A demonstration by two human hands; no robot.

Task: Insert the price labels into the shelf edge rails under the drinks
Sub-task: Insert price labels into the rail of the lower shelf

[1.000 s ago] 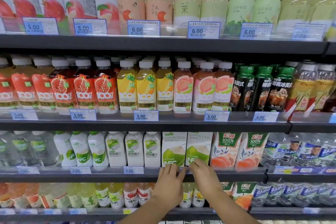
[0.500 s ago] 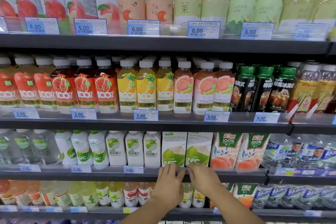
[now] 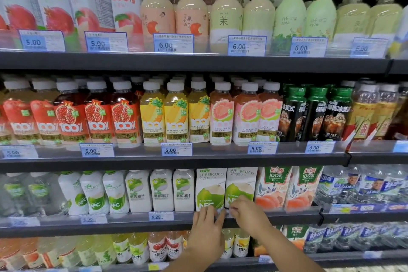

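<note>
My left hand (image 3: 206, 228) and my right hand (image 3: 248, 214) meet on the clear edge rail (image 3: 132, 219) of the third shelf, just under two green-and-white coconut water cartons (image 3: 210, 190). Between the fingertips a small white price label (image 3: 225, 213) shows only as a sliver; the rest is hidden by fingers. My left fingers lie flat against the rail over the label's left part. My right thumb and fingers pinch its right end. A fitted 6.00 label (image 3: 160, 216) sits in the same rail to the left.
Four dark shelves hold rows of juice, tea and coffee bottles. Blue-and-white price labels such as 5.00 (image 3: 176, 149) and 6.00 (image 3: 246, 46) stand in the upper rails. Peach juice cartons (image 3: 272, 187) and water bottles (image 3: 362, 185) fill the third shelf to the right.
Both hands stay at the same spot on the third rail. My right fingers have closed in slightly toward the left fingertips.
</note>
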